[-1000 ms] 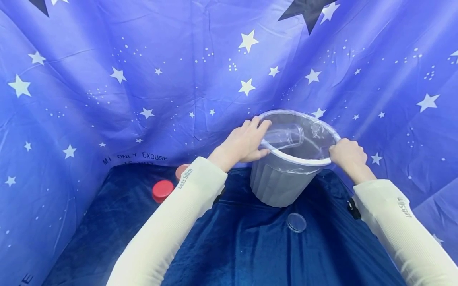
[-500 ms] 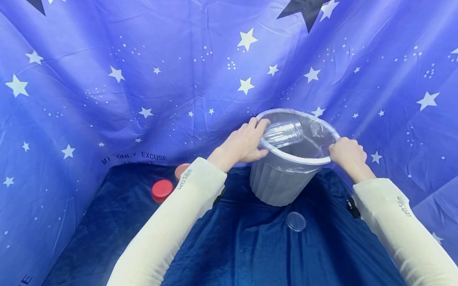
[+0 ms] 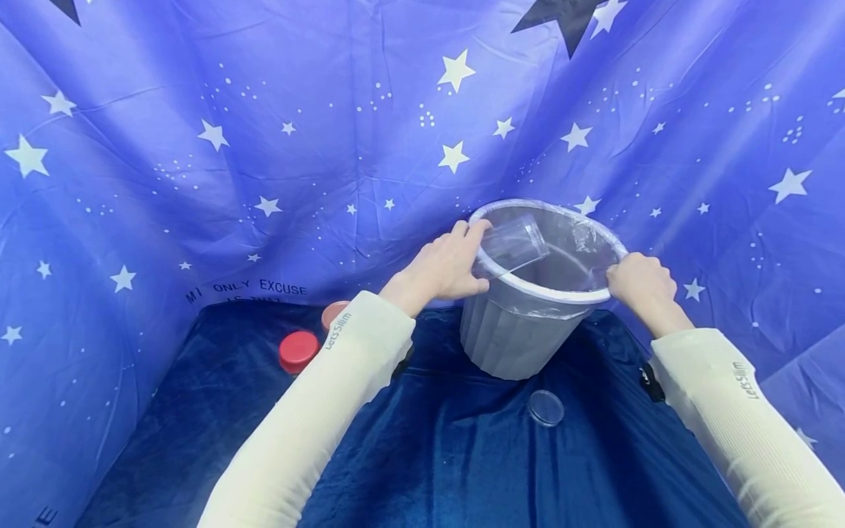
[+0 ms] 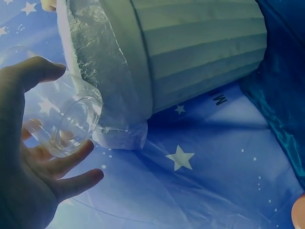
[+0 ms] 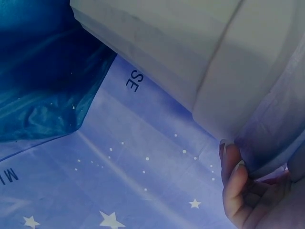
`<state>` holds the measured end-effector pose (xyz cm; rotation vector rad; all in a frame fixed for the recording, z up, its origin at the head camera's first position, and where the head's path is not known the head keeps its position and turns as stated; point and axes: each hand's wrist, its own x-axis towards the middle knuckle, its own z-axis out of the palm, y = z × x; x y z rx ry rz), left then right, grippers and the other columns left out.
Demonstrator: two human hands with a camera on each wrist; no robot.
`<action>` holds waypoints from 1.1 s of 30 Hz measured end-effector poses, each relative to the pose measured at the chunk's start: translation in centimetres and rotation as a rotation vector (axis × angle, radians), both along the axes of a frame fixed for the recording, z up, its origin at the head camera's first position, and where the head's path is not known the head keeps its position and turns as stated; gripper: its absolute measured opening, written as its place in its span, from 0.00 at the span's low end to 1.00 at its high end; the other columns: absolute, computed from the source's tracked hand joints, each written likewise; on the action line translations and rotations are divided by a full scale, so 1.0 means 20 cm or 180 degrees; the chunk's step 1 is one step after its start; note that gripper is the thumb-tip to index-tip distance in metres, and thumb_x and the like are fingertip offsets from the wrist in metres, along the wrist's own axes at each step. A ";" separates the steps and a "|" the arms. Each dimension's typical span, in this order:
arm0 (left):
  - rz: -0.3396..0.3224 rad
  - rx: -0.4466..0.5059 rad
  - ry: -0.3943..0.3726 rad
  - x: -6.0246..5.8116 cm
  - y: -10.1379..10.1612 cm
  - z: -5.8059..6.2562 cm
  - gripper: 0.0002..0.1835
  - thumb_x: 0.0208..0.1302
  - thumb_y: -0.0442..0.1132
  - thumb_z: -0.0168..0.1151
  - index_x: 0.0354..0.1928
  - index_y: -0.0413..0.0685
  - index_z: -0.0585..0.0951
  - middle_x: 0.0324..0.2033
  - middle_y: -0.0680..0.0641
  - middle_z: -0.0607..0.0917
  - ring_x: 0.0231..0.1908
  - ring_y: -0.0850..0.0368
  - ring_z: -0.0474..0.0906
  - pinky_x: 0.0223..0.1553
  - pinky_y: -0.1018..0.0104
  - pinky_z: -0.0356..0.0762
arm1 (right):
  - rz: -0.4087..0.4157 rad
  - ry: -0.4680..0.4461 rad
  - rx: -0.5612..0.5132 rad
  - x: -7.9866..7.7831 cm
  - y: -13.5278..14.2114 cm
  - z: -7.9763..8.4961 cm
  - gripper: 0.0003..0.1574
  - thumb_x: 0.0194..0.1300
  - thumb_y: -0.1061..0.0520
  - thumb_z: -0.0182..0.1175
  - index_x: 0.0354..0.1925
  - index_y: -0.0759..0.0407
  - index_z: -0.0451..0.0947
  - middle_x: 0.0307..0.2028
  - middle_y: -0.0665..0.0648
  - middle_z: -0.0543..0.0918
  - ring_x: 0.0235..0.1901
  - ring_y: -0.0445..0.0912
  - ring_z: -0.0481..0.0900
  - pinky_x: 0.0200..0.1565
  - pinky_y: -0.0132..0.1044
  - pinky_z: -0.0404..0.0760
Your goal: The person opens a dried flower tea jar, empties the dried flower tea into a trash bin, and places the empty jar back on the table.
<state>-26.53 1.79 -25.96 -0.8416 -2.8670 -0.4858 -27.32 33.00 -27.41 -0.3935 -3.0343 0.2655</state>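
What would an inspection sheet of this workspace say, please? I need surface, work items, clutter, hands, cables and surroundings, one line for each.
Surface: dark blue cloth, wrinkled.
Work items: grey bin with a clear liner folded over its rim; clear jar, tilted, at the bin's mouth.
Clutter: clear round lid in front of the bin; red lid and a paler lid, the latter partly hidden by the left sleeve.
Hands: left hand holds the jar; right hand grips the bin's rim.
Cables: nothing seen.
Surroundings: blue-violet curtain with stars, dots and some lettering.
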 end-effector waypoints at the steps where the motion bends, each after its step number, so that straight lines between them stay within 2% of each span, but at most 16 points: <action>1: 0.0013 0.0040 -0.0029 0.00 0.00 0.00 0.45 0.58 0.52 0.67 0.73 0.55 0.54 0.60 0.43 0.71 0.52 0.46 0.78 0.51 0.52 0.79 | 0.0001 0.0000 0.0002 0.00 0.00 0.00 0.33 0.67 0.51 0.39 0.47 0.82 0.71 0.47 0.87 0.73 0.46 0.80 0.74 0.35 0.63 0.76; 7: 0.0087 0.0252 -0.0116 -0.01 -0.04 -0.01 0.45 0.57 0.52 0.68 0.72 0.55 0.55 0.60 0.44 0.72 0.47 0.46 0.79 0.49 0.52 0.79 | -0.0004 -0.0011 -0.0018 -0.01 -0.02 0.01 0.34 0.67 0.50 0.38 0.49 0.82 0.70 0.49 0.87 0.72 0.48 0.80 0.73 0.37 0.64 0.76; 19: 0.0127 0.0466 -0.0133 -0.01 -0.10 -0.06 0.45 0.57 0.53 0.68 0.72 0.55 0.56 0.63 0.45 0.72 0.51 0.42 0.80 0.52 0.48 0.78 | -0.0028 -0.0029 -0.0030 0.00 -0.03 0.02 0.33 0.67 0.51 0.39 0.49 0.82 0.70 0.49 0.86 0.72 0.48 0.79 0.74 0.37 0.63 0.76; 27: 0.0116 0.0631 -0.0156 -0.01 -0.15 -0.10 0.41 0.58 0.53 0.68 0.69 0.54 0.59 0.57 0.46 0.76 0.52 0.47 0.78 0.52 0.49 0.78 | -0.0050 -0.0070 -0.0021 0.00 -0.03 0.01 0.34 0.67 0.50 0.39 0.49 0.82 0.70 0.48 0.86 0.73 0.47 0.79 0.74 0.37 0.63 0.76; 33: 0.0110 0.0709 -0.0204 -0.02 -0.17 -0.11 0.41 0.58 0.52 0.69 0.69 0.52 0.59 0.57 0.45 0.77 0.54 0.48 0.77 0.55 0.51 0.76 | -0.0080 -0.0087 -0.0048 0.00 -0.01 0.01 0.33 0.67 0.50 0.38 0.46 0.80 0.71 0.48 0.86 0.73 0.47 0.78 0.74 0.35 0.61 0.76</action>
